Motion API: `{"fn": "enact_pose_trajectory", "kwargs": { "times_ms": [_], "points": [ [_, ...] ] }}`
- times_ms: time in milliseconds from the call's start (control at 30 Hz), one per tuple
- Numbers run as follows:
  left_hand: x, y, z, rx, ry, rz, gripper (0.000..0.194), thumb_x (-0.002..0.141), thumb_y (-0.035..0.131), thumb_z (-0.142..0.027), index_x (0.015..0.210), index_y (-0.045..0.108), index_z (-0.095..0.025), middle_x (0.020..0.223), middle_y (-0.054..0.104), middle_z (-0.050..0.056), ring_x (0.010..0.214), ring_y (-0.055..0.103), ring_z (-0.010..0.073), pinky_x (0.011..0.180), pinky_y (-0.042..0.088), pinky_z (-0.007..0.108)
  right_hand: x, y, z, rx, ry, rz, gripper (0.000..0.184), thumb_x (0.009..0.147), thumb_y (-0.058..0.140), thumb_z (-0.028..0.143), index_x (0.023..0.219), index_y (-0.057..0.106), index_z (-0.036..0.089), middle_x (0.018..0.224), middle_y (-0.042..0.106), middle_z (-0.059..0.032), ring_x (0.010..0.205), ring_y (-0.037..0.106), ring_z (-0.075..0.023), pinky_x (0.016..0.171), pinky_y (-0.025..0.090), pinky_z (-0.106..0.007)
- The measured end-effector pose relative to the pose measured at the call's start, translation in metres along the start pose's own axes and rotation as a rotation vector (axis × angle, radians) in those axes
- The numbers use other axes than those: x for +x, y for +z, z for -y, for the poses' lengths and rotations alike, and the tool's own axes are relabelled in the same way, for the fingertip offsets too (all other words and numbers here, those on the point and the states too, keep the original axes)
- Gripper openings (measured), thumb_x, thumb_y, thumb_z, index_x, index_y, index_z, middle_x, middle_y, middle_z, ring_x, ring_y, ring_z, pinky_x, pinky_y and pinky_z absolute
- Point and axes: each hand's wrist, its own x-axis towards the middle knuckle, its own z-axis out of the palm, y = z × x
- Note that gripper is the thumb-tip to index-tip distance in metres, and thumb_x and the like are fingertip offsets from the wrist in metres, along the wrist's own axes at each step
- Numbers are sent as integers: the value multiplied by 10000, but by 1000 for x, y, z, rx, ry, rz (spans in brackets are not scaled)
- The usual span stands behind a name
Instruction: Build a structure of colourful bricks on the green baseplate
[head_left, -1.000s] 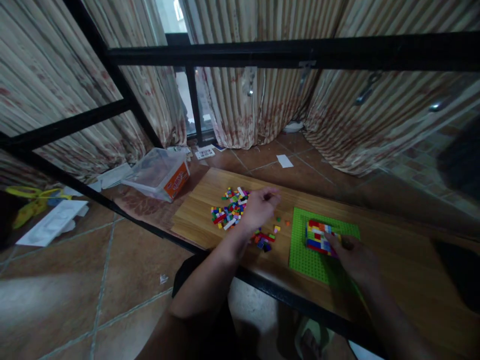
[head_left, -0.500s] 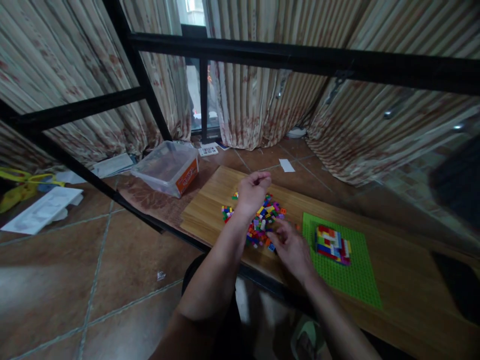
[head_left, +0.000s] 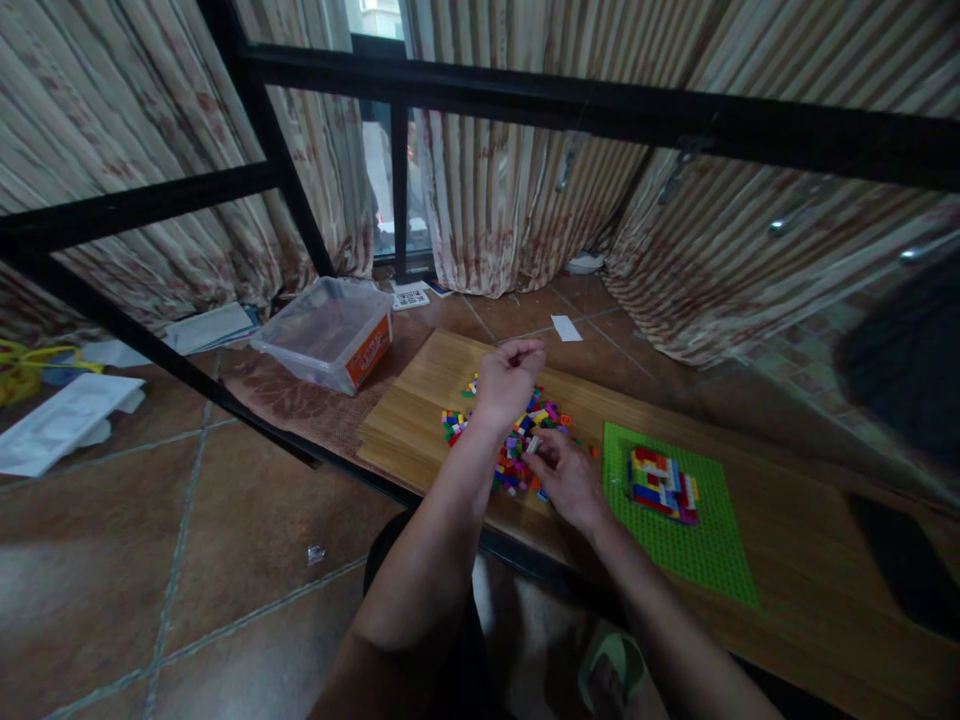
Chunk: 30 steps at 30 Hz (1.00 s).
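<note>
The right hand [head_left: 570, 480] is pinching a pale brick [head_left: 533, 445] between thumb and fingertips, over the loose bricks [head_left: 544, 414]; the left hand [head_left: 511, 375] is hanging at eleven o'clock from it, fingers curling inward, and whether they are holding anything I cannot tell; the pale brick is probably behaving as a light, stiff, slightly slick plastic piece, hardly fragile, so its opposite side walls are offering the surest hold, leaving the studs free; the built block [head_left: 661, 485] is sitting on the green baseplate [head_left: 712, 555], between three and four o'clock from the loose bricks, with neither hand touching it; it is likely feeling rigid yet parting at its joins if pried, so low on its sides is seeming the better grip; the baseplate is lying on the wooden board [head_left: 411, 400]; a clear box [head_left: 326, 372] is standing near the board's end, at ten o'clock from the loose bricks
</note>
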Motion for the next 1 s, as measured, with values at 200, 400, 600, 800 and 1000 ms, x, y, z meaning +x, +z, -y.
{"fn": "enact_pose_trajectory", "kwargs": {
  "times_ms": [200, 400, 600, 800, 1000],
  "points": [
    [-3, 10, 8, 51, -7, 45, 179, 765, 607, -218, 896, 699, -137, 696, 616, -16, 579, 493, 74, 617, 416, 205, -52, -20, -1, 890, 342, -95, 377, 694, 753, 430, 1005, 657, 242, 869, 704, -18, 713, 626, -164, 699, 502, -321],
    [-19, 36, 33, 270, 25, 281, 174, 781, 593, -209, 871, 720, -131, 682, 639, -4, 611, 537, 103, 620, 424, 215, -106, -44, -24, 1146, 563, -152, 362, 660, 815, 364, 984, 713, 238, 771, 681, 7, 635, 589, -103, 606, 488, -245],
    [-49, 58, 56, 452, 9, 608, 204, 822, 558, -266, 860, 723, -151, 756, 683, 6, 680, 590, 126, 646, 437, 220, -110, -83, -42, 1150, 532, -156, 420, 657, 828, 351, 1030, 683, 223, 798, 695, -2, 601, 581, -85, 608, 504, -246],
    [-75, 73, 65, 464, -155, 981, 323, 867, 522, -409, 716, 661, -160, 625, 611, -11, 562, 538, 108, 547, 411, 212, -89, -109, -48, 1067, 405, -69, 390, 696, 792, 391, 1006, 646, 206, 707, 646, 21, 572, 552, -92, 541, 459, -228],
    [-82, 82, 69, 403, -280, 918, 253, 868, 525, -302, 715, 637, -133, 614, 573, -17, 540, 487, 79, 529, 396, 188, -78, -112, -60, 1034, 413, -82, 386, 732, 741, 485, 991, 644, 217, 715, 642, 20, 578, 555, -96, 559, 459, -237]
  ]
}}
